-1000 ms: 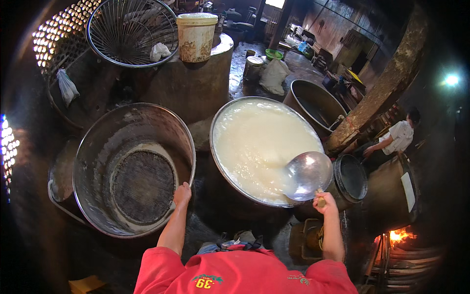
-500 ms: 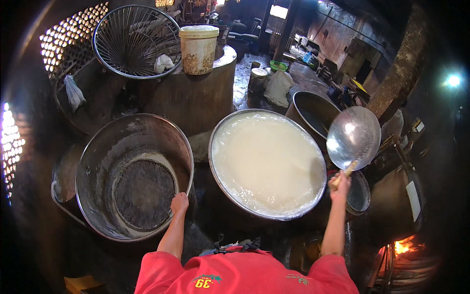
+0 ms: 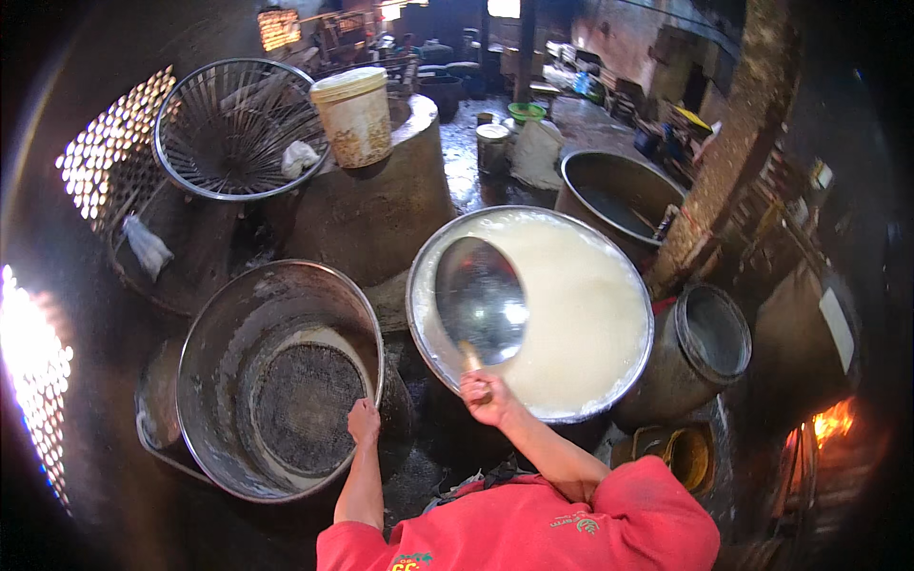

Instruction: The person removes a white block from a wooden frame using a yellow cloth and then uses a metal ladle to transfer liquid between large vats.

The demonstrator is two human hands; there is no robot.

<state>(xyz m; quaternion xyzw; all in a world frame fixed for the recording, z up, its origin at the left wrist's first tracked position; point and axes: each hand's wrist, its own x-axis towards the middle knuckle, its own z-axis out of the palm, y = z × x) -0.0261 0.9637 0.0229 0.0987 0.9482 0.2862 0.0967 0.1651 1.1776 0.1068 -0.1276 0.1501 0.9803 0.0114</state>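
While the right hand [image 3: 487, 397] is closed around its wooden handle, the ladle [image 3: 481, 300] stands with its wide, shallow metal bowl just above that hand, over the near-left part of the pan [image 3: 430, 276]. Its bowl faces the camera and looks empty and shiny. The pan is a broad round metal one, filled nearly to its rim with pale, frothy white liquid [image 3: 581, 314], and it lies straight ahead of the right hand.

Left of the ladle, the left hand [image 3: 363, 420] rests on the near rim of a large metal tub [image 3: 219, 362], fingers curled over the edge in a light grip. Whitish streaks mark the tub's inner wall, and a dark round mesh [image 3: 303, 409] sits at its bottom, just left of that hand.

Beyond both hands rises a rounded clay stove [image 3: 381, 205], with a cream-coloured lidded bucket [image 3: 356, 116] standing on top. Further left of that is a wire basket [image 3: 233, 128] holding a small white cloth.

Right of the right hand stands a dark cylindrical pot [image 3: 709, 333], just beside the pan. Farther off, beyond the pan, sits another big dark pan [image 3: 614, 195]. Low at the far right, a fire [image 3: 833, 419] glows orange.
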